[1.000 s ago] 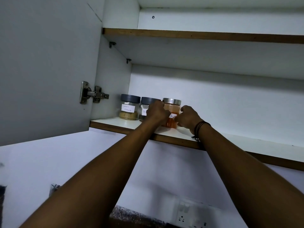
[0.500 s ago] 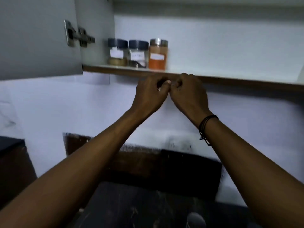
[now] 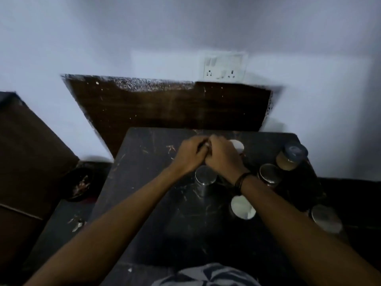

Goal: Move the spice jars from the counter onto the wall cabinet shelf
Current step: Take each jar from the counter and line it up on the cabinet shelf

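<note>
Both hands met over the far part of the dark table (image 3: pixel 156 203), fingers curled and touching. Left hand (image 3: pixel 190 154) and right hand (image 3: pixel 223 155) were loosely closed; whether they pinched anything small between them could not be told through the motion blur.

Six spice jars stood on the table:
- steel-lidded jar (image 3: pixel 205 176) just below the hands
- white-lidded jar (image 3: pixel 237 145) partly behind the right hand
- a second white-lidded jar (image 3: pixel 242 207) near the right wrist
- a dark-lidded jar (image 3: pixel 291 156) at the right edge, beside two more steel-lidded ones (image 3: pixel 269 176) (image 3: pixel 325 220)

No label writing was legible. A wall socket (image 3: pixel 223 66) sat above the brown panel (image 3: pixel 165 106).
</note>
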